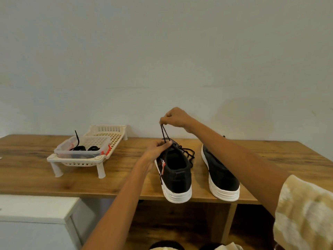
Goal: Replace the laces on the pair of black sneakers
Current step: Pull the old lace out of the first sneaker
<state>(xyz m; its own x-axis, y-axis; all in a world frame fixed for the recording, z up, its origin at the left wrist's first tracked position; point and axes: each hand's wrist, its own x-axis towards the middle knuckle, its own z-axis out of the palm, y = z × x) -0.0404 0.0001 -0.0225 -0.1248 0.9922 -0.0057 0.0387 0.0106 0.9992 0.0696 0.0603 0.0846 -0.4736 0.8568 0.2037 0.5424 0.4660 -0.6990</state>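
Nearest the camera, at the lower centre of the frame, the left hand [156,150] is seen with its fingers curled, and the upper front of the left sneaker [173,175] is gripped at the eyelets. This sneaker is stood on the front edge of the desk [36,170], heel toward the viewer, its white sole slightly overhanging the edge. Its upper is black, with a red and white mark on the left side. Loose black lace [189,153] is piled in loops over its tongue and trails to the right.

Just right of it, the right sneaker [220,175] is set on the desk, also heel-first, black with a thick white sole; its front is partly hidden behind the right forearm.

Slightly farther, above the left sneaker, the right hand [175,118] is raised with its fingers pinched together, and a taut loop of the lace is held up from the eyelets.

Farther back at the left of the frame, a cream slotted rack [115,131] on short legs is placed on the desk. A clear plastic box [84,149] is rested on it, and coiled black spare laces [83,147] are held inside, one end sticking upward.
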